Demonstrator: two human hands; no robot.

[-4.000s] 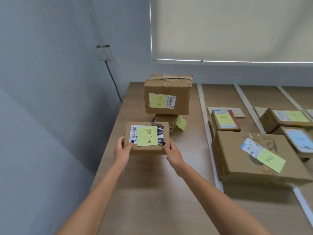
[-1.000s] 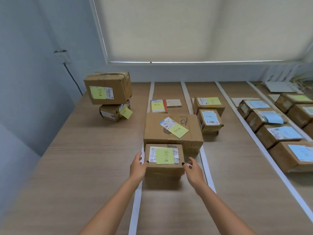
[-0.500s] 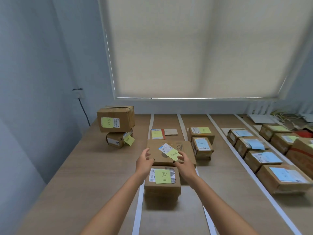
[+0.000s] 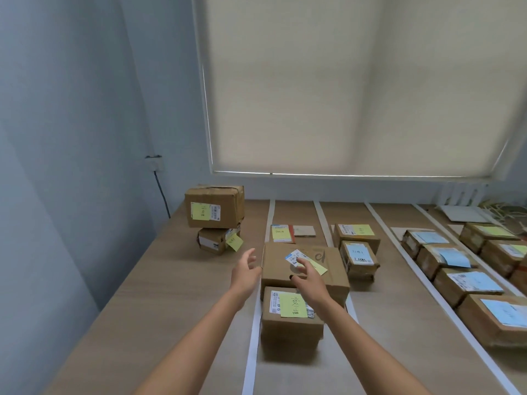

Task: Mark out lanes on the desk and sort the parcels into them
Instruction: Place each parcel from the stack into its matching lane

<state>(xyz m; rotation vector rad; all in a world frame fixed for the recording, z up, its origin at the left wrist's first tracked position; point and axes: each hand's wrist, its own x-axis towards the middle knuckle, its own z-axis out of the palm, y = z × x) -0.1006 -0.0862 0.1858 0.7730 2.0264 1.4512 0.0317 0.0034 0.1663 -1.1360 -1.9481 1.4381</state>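
Note:
A small brown parcel (image 4: 291,329) with a yellow note lies in the lane between two white tape strips (image 4: 253,337). Behind it sits a large flat parcel (image 4: 328,269) with its own yellow note. My left hand (image 4: 245,273) hovers open, just left of the large parcel, holding nothing. My right hand (image 4: 308,279) floats open above the gap between the two parcels, fingers spread, touching neither. At the back left, two parcels are stacked: a big box (image 4: 214,206) on a smaller one (image 4: 216,240), outside the lanes.
More tape strips (image 4: 379,220) divide the wooden desk (image 4: 142,323) into lanes. Lanes to the right hold several parcels with yellow and blue notes (image 4: 467,283). A grey wall runs along the left; a cable (image 4: 162,192) hangs from a socket. A blind covers the window.
Both hands set the small parcel down in the lane, let go of it and rose forward over the large parcel. My head has lifted, showing more window.

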